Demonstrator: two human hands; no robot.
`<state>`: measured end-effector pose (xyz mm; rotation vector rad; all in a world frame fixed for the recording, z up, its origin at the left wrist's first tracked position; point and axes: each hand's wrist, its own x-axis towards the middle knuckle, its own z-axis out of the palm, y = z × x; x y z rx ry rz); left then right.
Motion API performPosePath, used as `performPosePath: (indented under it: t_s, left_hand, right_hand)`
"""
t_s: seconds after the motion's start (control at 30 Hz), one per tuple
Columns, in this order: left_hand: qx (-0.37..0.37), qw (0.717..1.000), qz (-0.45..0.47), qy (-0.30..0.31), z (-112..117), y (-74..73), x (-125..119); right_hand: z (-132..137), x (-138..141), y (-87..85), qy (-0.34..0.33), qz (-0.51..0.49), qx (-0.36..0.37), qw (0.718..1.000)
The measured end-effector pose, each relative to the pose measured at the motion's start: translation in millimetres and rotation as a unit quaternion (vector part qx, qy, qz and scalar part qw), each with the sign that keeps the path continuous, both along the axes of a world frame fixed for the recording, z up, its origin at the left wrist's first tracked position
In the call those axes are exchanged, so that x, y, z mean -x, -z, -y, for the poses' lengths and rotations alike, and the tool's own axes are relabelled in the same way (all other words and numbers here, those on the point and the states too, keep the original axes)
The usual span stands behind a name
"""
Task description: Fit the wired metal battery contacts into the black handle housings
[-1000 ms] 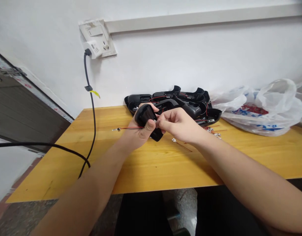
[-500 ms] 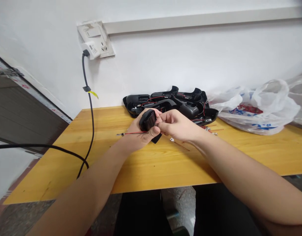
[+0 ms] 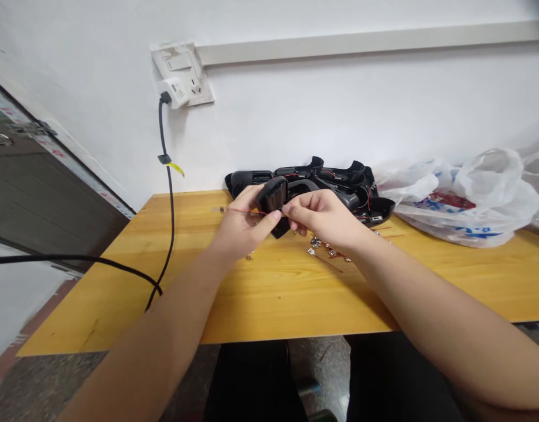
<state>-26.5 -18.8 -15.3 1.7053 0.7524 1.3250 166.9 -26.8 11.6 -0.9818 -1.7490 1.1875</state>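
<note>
My left hand [image 3: 243, 228] is closed around a black plastic housing [image 3: 272, 196], tilted up above the table, its hollow inner side partly showing. A thin red wire [image 3: 247, 211] sticks out from it to the left across my hand, with a small part at its end. At the housing's right edge, the thumb and fingers of my right hand [image 3: 320, 212] are pinched together. What sits between those fingertips is too small to make out. Below my right hand lie several small metal contact tabs with thin wires [image 3: 311, 252] on the tabletop.
A pile of black plastic housings [image 3: 340, 176] with red wires lies against the wall. White plastic bags [image 3: 480, 199] stand to the right. On the left a black cable [image 3: 173, 217] runs from a plugged-in white adapter [image 3: 178, 92] down over the wooden table [image 3: 269, 310].
The housing has turned and risen slightly in my left hand. My right fingers remain at its edge, and more of the loose metal tabs show beneath. The whole view has shifted a little.
</note>
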Motion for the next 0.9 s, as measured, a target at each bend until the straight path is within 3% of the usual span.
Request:
performPosePath:
  t_s: [0.23, 0.37, 0.63, 0.9]
  left_hand:
    - [0.084, 0.996, 0.027, -0.022, -9, 1.8, -2]
    - [0.134, 0.990, 0.046, 0.010, -7, -1.1, -3]
    - [0.188, 0.976, 0.063, 0.086, -1, -7.2, -2]
    - [0.216, 0.967, 0.087, 0.103, 0, -10.7, -1]
  right_hand:
    - [-9, -9, -2.4, -0.011, -0.072, 0.065, 0.995]
    - [-13, -10, 1.3, 0.016, -0.043, 0.038, 0.998]
    - [-13, -8, 8.2, -0.019, -0.037, 0.037, 0.998]
    - [-12, -8, 8.4, -0.048, -0.042, -0.004, 0.998]
